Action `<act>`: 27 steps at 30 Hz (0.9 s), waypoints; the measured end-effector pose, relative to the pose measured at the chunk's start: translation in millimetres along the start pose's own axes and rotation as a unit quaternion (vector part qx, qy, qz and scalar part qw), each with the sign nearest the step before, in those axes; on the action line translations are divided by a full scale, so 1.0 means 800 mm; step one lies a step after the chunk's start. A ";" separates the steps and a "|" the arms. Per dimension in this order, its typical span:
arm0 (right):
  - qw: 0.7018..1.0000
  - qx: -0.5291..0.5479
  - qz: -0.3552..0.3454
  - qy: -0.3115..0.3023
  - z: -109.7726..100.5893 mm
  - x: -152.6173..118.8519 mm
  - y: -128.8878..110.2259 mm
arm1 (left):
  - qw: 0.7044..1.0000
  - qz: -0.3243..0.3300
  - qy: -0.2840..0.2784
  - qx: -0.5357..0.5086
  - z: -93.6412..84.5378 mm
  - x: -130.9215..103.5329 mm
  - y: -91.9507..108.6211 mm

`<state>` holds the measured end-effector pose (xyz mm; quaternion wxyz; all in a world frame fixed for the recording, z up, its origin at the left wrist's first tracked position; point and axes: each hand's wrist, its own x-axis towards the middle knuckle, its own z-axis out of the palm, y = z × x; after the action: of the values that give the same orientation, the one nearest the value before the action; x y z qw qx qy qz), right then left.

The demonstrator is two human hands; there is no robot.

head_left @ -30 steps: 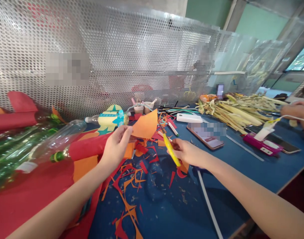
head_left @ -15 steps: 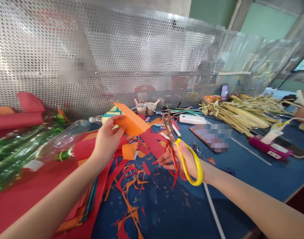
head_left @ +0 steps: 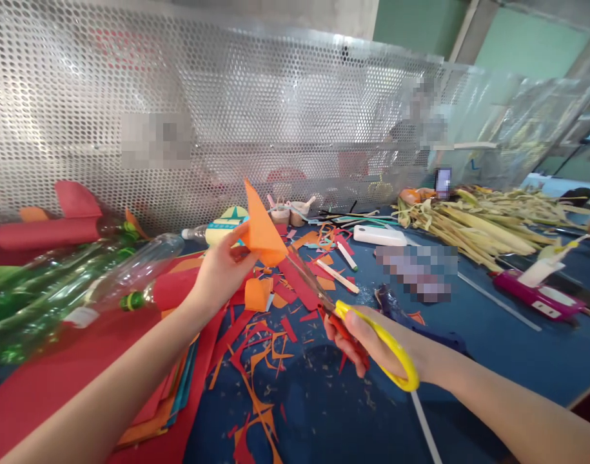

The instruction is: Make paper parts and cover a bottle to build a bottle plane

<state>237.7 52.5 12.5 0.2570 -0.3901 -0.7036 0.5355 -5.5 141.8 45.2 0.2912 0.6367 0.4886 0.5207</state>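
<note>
Pinched between the thumb and fingers of my left hand (head_left: 227,263) is a pointed piece of orange paper (head_left: 264,231), its tip turned up. My right hand (head_left: 367,335) is wrapped round scissors (head_left: 314,278) with one yellow handle and one red handle. The blades look nearly closed, and their tips are by the lower right corner of the orange paper; whether they touch it I cannot tell. Below both hands, red and orange paper scraps (head_left: 262,351) lie scattered on the blue table (head_left: 333,412).
Green and clear plastic bottles (head_left: 57,296) lie at the left beside red paper sheets (head_left: 48,386). Dried husks (head_left: 488,219), a purple power strip (head_left: 541,295) and a blurred phone (head_left: 415,274) are at the right. A perforated metal screen (head_left: 227,116) stands behind.
The orange paper has tilted more upright in my left hand. My right hand has turned the scissors toward the paper, and the blades have come closer to it. The view has shifted slightly.
</note>
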 end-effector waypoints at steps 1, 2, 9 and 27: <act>0.999 -0.032 0.004 -0.016 -0.002 -0.003 -0.004 | 1.000 -0.001 0.002 -0.015 0.000 0.000 0.001; 0.998 -0.058 0.008 -0.026 -0.003 -0.005 -0.009 | 0.999 -0.003 0.001 -0.033 0.000 0.000 0.002; 0.988 -0.140 0.056 -0.024 -0.006 -0.014 -0.035 | 0.993 -0.010 -0.040 -0.114 -0.001 -0.012 0.028; 0.985 -0.171 0.008 -0.002 -0.007 -0.007 -0.022 | 0.978 -0.005 -0.169 -0.119 0.021 -0.036 0.030</act>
<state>240.4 48.5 31.5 0.1808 -0.4329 -0.7822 0.4100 18.7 108.9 50.5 0.4460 0.6738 0.3701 0.4583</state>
